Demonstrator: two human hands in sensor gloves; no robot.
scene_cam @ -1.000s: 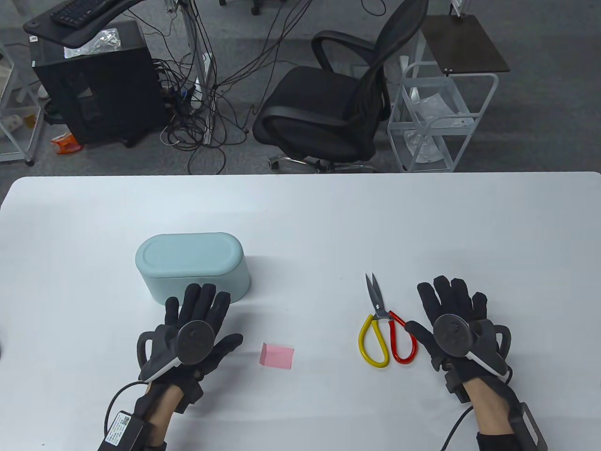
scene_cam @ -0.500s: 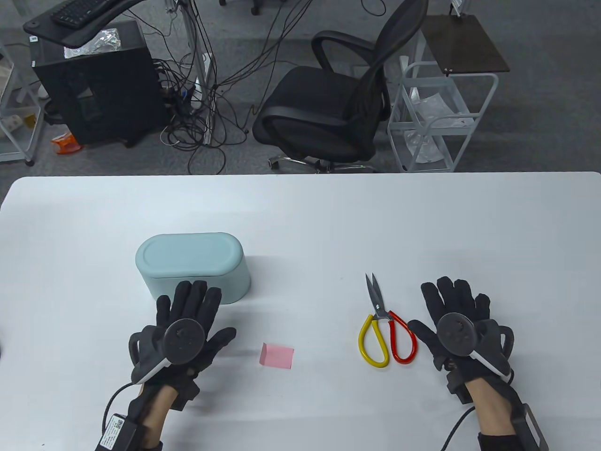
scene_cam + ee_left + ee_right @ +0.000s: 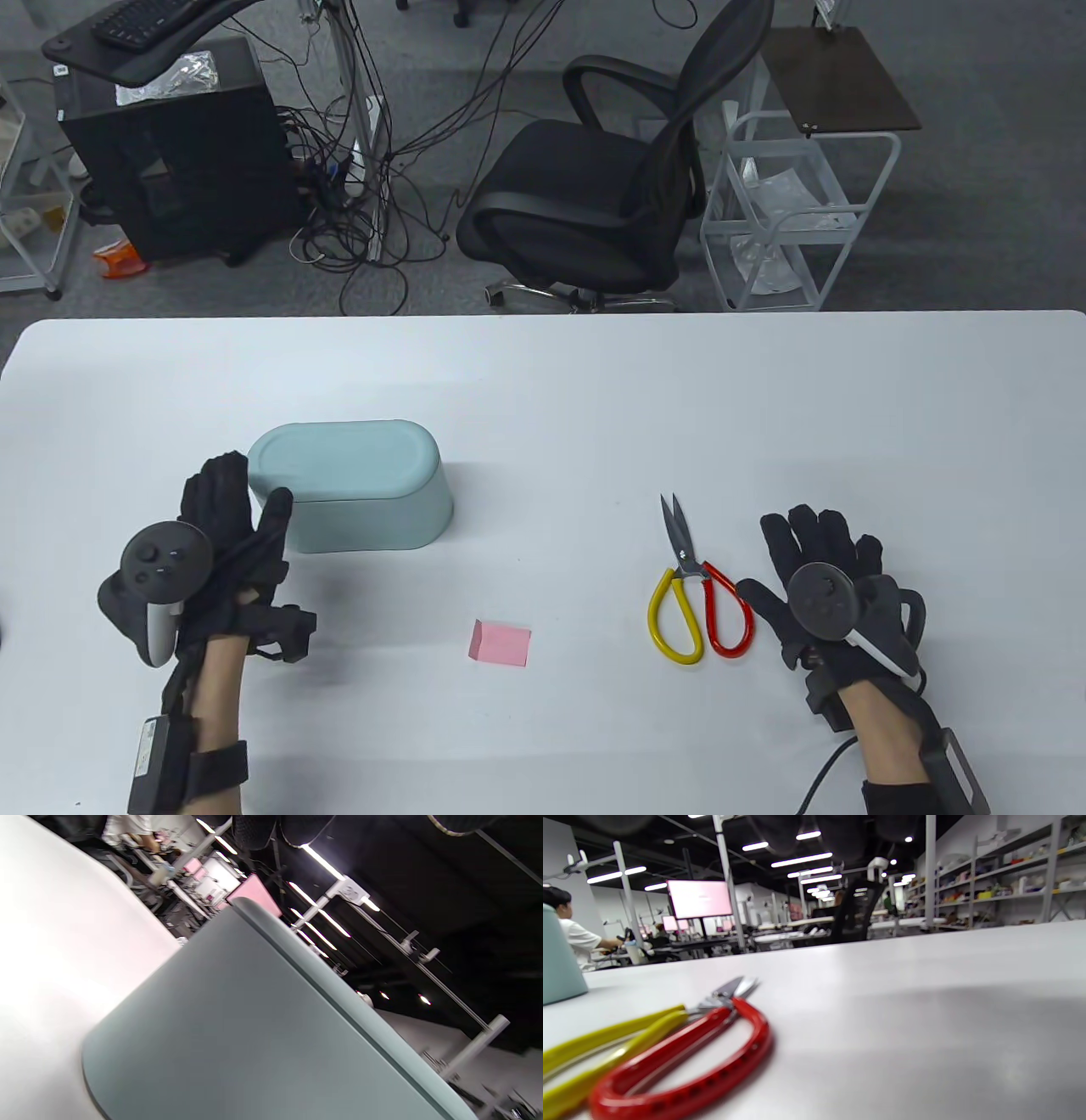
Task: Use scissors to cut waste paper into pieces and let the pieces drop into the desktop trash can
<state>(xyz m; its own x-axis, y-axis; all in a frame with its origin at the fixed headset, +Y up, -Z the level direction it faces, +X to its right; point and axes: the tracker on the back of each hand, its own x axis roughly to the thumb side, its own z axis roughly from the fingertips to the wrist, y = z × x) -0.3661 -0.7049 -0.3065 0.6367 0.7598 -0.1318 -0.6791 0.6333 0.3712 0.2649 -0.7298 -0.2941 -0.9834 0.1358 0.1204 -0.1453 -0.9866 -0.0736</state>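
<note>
A pale teal trash can (image 3: 356, 484) with its lid down stands on the left half of the white table (image 3: 577, 399); it fills the left wrist view (image 3: 237, 1035). My left hand (image 3: 242, 505) is turned on its side at the can's left end, fingers fairly straight, thumb against the can's front wall. A small pink paper (image 3: 501, 642) lies flat near the table's front. Scissors (image 3: 691, 594) with one yellow and one red handle lie to the right, blades together and pointing away; the right wrist view has them close up (image 3: 670, 1052). My right hand (image 3: 814, 552) rests flat just right of them, holding nothing.
Beyond the far table edge stand a black office chair (image 3: 611, 187), a white wire cart (image 3: 797, 221) and a black computer tower (image 3: 178, 144) with loose cables on the floor. A cable trails from each wrist toward the near edge.
My left hand has moved left and rolled from palm-down onto its side, ending at the can's left end. The right hand, scissors and paper have stayed put.
</note>
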